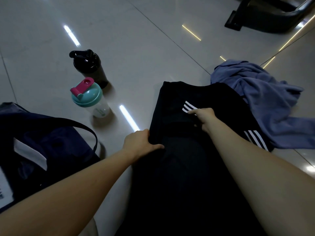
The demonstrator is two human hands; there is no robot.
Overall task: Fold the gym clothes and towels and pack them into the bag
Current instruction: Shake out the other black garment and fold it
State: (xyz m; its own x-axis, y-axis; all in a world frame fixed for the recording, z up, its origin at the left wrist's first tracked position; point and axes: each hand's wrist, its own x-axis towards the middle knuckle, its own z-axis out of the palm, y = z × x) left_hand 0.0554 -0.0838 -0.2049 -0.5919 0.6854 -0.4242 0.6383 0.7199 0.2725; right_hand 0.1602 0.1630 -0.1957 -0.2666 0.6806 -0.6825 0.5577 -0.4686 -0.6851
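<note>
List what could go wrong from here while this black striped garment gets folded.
1. The blue cloth lies over the right edge of the black garment; a fold could drag or trap it.
2. The left hand and right hand grip just two spots, so the far end may bunch.
3. The teal-lidded bottle stands between garment and bag; swung fabric might topple it.

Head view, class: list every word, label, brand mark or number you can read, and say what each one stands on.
No word or number is readable.
Three white stripes on the black garment, repeated lower right: a mark only, no lettering.
Green print on the clear shaker bottle: too blurred to read.
Dark marks on the white panel at the left edge, by the bag: too blurred to read.
White tag on the bag: no text shows.
</note>
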